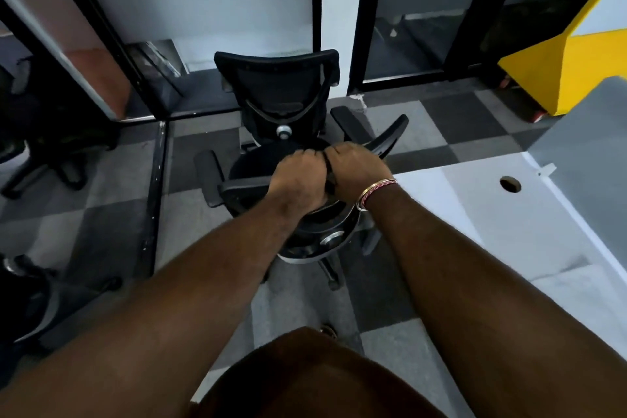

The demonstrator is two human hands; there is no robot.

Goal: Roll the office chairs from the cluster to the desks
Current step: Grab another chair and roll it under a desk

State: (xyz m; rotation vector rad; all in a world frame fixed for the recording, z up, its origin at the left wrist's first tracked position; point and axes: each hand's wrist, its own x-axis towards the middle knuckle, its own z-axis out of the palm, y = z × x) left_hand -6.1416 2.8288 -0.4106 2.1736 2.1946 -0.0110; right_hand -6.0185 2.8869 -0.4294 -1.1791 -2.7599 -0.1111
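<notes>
**Both hands on the back of an office chair**

As we look down past our own arms, we see our left hand (pixel 298 176) and right hand (pixel 356 170) side by side, knuckles nearly touching, both curled over the top edge of the backrest of the near chair (pixel 315 231). The fingers of each hand wrap over that edge and disappear behind it, so we grip the chair with both hands, not with flat palms. A bracelet (pixel 375 192) with a red and metal band sits on our right wrist.

The near chair is black, with a silver knob low on its back, and its wheeled base shows under our forearms on the checked grey carpet (pixel 458 125). Directly beyond it stands a second chair (pixel 278 92), also black, with a mesh back that faces us; the two are so close that their armrests appear to overlap, though we cannot tell whether they touch.

To our right lies the white desk (pixel 475 214) with a round cable hole in its top, its edge just beside the near chair. Farther right we see a yellow block (pixel 559 68). Ahead is a white wall (pixel 334 10) between dark-framed glass panels. At the left edge, parts of other dark chairs (pixel 44 159) stand well apart from the one we hold.
</notes>
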